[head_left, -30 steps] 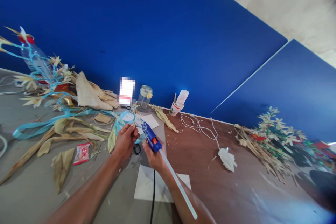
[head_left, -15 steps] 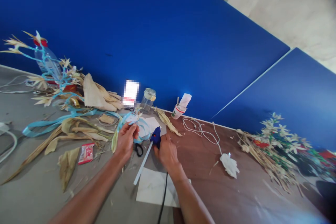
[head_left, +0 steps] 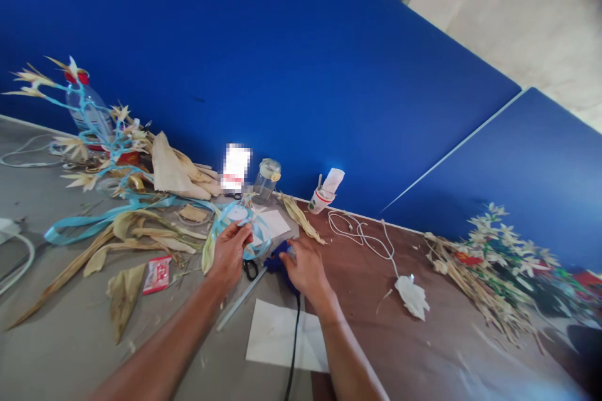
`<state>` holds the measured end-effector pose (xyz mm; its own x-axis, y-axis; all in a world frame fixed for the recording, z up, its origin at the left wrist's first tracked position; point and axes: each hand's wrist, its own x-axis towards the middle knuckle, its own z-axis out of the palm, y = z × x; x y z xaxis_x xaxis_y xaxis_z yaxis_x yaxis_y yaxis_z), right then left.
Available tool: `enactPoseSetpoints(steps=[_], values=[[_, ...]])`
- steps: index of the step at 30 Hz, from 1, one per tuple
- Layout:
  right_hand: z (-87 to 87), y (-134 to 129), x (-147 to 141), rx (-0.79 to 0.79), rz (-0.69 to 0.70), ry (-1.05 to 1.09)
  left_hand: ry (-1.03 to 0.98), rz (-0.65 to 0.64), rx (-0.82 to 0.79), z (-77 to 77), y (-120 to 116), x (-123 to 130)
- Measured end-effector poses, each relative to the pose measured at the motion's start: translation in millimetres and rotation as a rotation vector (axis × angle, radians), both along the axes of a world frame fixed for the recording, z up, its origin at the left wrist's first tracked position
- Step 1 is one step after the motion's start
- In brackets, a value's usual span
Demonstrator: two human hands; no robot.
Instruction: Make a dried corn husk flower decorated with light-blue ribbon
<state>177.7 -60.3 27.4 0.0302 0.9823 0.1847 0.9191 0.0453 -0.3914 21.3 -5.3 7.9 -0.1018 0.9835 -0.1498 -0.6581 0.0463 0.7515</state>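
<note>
Glue stick (head_left: 242, 299) has swung leftward; the glue gun (head_left: 286, 277) is beneath your half-curled right hand (head_left: 305, 270), hold unclear. Your left hand (head_left: 229, 254) pinches something indistinct beside blue ribbon (head_left: 263, 234). A dragging cord (head_left: 295, 332) could topple the gun.

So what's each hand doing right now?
Left hand: pinched closed; anything held is too small to tell.
Right hand: on the blue glue gun; gripping or not, can't tell.

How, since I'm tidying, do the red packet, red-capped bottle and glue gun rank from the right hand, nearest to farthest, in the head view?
1. Glue gun, touching the right hand.
2. Red packet, off to its left.
3. Red-capped bottle, far left, further back.
</note>
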Motion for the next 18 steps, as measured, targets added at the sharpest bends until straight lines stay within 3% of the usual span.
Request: enactPoseSetpoints(steps=[3, 5, 10, 18], values=[[4.1, 9, -18, 0.163, 0.085, 0.498, 0.022, -0.04, 0.008, -2.1, -2, 3], [5.2, 15, -34, 0.204, 0.076, 0.696, 0.067, -0.056, 0.035, -5.2, -3, 5], [0.5, 27, -61, 0.185, -0.06, 0.915, 0.229, -0.067, 0.127, -13.1, -4, 6], [-9.2, 37, -70, 0.226, -0.164, 1.161, 0.478, -0.062, 0.223, -12.4, -7, 5]])
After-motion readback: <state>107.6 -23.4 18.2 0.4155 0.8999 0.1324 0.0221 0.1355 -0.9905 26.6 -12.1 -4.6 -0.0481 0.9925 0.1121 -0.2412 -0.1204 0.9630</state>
